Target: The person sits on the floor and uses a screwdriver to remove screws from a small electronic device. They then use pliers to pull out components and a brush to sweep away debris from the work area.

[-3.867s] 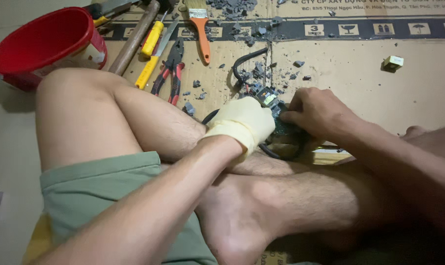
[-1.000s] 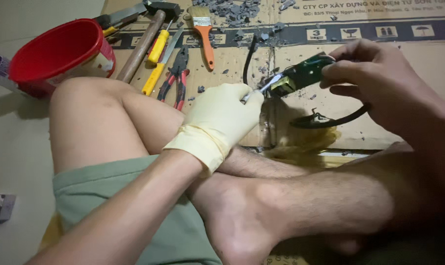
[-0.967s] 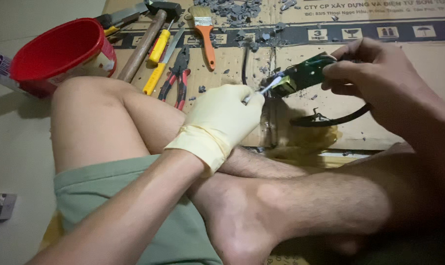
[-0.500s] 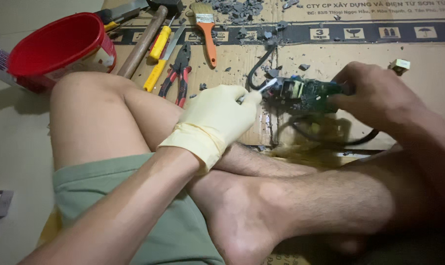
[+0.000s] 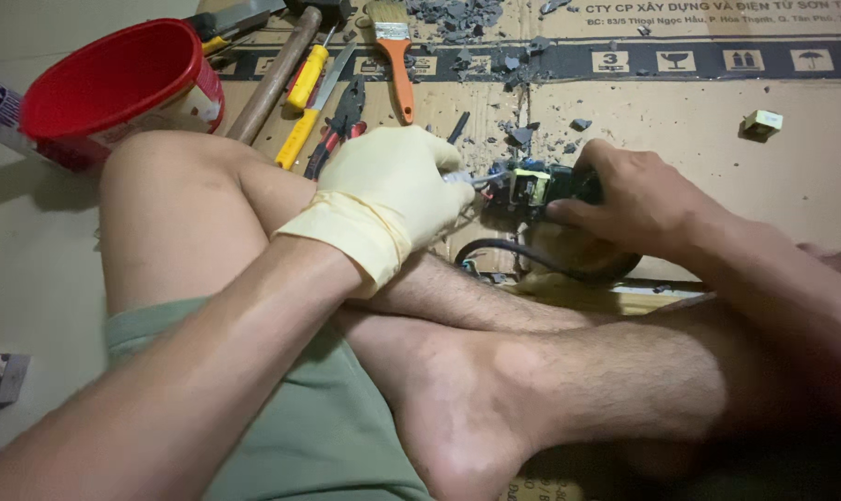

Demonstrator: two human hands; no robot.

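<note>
The circuit board [image 5: 534, 185] has come down onto the cardboard [image 5: 717, 139], bare right hand [image 5: 638, 199] fingers clamped on it; gloved left hand [image 5: 397, 190] pinches a thin metal tool [image 5: 471, 177] at its edge, so prying resumes

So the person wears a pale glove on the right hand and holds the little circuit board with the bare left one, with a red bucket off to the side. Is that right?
Not quite: the head view shows the sides swapped. The pale glove is on the left hand, and the bare right hand holds the circuit board. The red bucket does sit off to the side.
</note>
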